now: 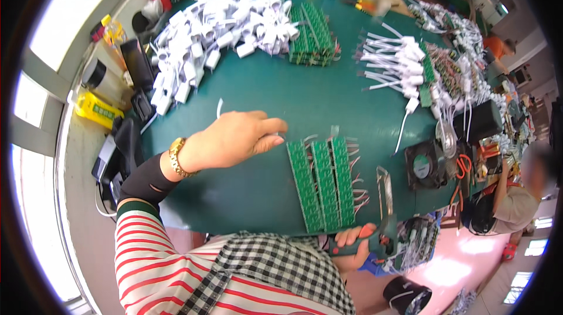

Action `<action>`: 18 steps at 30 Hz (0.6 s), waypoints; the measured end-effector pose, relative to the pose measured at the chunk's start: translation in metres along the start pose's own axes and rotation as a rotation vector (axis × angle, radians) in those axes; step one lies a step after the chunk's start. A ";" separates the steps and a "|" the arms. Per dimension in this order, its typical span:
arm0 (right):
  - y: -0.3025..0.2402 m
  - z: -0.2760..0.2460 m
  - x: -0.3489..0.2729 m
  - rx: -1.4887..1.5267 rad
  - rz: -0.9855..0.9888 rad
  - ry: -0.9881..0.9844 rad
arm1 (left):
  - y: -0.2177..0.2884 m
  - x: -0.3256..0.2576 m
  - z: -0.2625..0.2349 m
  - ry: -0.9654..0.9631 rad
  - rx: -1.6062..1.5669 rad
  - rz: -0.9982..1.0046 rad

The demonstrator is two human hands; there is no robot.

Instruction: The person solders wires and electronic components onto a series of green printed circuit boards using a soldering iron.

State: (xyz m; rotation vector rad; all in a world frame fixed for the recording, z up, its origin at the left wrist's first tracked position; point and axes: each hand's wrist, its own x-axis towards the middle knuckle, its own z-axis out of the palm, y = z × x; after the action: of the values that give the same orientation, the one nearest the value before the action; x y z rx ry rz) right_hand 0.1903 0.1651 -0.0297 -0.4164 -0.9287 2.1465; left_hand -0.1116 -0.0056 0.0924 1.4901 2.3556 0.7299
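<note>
My left hand (243, 137), with a gold watch at the wrist, hovers over the green table left of the circuit boards. Its fingers are pinched together; a small thing shows at the fingertips, too little to name. A short white wire (220, 108) pokes out beyond the back of this hand. Three strips of green circuit boards (325, 183) lie side by side before me, thin wires along their right edge. By the table's front edge my right hand (353, 247) grips a dark soldering gun (384, 239) with a red trigger, its metal tip pointing away from me.
White plastic housings (220, 24) form a big heap at the far left, beside stacked green boards (312, 33). More wired housings (404, 65) lie at the right. Nearer are a black fan (423, 164) and orange-handled scissors (463, 165). Other people sit at the far side and right.
</note>
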 end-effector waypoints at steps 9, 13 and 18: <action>-0.006 0.018 0.022 -0.080 0.023 -0.086 | -0.032 -0.015 0.099 0.309 -0.295 0.093; 0.001 0.029 0.028 -0.140 0.103 -0.108 | -0.043 0.001 0.110 0.364 -0.383 0.088; 0.003 0.046 0.036 -0.175 0.222 -0.098 | -0.049 0.017 0.106 0.420 -0.156 0.064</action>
State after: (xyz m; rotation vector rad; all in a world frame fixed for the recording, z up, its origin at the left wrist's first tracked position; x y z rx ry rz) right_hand 0.1391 0.1680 -0.0006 -0.5258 -1.1788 2.3100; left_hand -0.1065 0.0216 -0.0223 1.4643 2.4719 1.3226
